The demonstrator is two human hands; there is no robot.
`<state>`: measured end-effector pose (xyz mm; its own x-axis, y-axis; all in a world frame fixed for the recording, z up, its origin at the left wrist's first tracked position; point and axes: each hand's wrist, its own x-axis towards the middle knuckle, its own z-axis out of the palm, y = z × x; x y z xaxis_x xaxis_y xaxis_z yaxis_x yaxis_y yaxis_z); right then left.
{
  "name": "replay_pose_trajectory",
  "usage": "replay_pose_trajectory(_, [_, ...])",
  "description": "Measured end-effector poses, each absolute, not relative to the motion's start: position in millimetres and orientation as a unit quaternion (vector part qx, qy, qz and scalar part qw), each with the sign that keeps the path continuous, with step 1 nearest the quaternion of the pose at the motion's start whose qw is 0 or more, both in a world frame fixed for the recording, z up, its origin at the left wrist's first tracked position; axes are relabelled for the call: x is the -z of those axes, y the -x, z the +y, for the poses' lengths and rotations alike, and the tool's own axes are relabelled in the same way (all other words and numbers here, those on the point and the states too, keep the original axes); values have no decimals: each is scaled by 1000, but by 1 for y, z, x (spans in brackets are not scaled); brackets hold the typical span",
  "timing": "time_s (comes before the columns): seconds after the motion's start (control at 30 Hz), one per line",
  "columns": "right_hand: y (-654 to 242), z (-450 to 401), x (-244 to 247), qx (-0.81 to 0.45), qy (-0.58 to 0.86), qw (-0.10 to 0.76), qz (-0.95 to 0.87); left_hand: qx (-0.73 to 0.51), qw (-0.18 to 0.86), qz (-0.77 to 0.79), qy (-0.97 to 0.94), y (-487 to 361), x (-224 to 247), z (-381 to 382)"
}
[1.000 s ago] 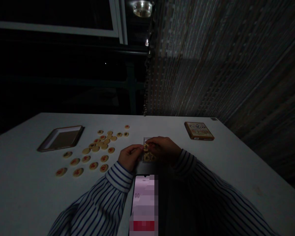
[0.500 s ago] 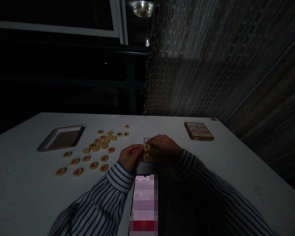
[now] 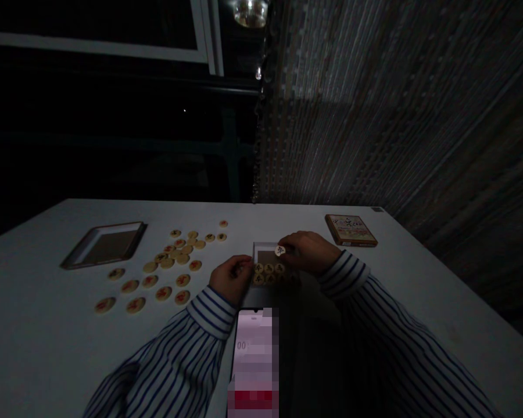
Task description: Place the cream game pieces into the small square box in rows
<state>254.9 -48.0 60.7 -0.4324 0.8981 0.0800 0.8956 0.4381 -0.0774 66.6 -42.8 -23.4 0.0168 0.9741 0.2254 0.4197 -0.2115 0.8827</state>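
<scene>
A shallow box (image 3: 265, 246) lies in front of me, with several round wooden pieces (image 3: 269, 269) in rows at its near end. My right hand (image 3: 310, 251) pinches one round piece (image 3: 279, 251) with a dark character over the box's right side. At the box's left edge, my left hand (image 3: 232, 278) has its fingers curled together; whether anything is between them is too dark to tell. Many loose round pieces (image 3: 167, 263), some with red and some with black characters, are scattered on the white table to the left.
An open tray-like lid (image 3: 86, 247) rests at the table's left. A closed box with a printed cover (image 3: 352, 227) sits at the back right. A lit phone (image 3: 253, 354) lies nearest me, between my forearms. A bead curtain (image 3: 331, 116) hangs behind the white table (image 3: 418, 302).
My right hand has moved right, away from my left hand, and holds a piece at its fingertips. More pieces in the box now show.
</scene>
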Motion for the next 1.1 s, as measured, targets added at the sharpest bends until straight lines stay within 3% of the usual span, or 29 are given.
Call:
replay_pose_trajectory(0.33, [-268,-42,-50,-23,563,-63,-824,-338,197,554,-735,-62,23,-43])
replay_pose_trajectory(1.1, [-271,-38,-39,-24,552,-101,-827,-305,209,539,-757,-60,23,-43])
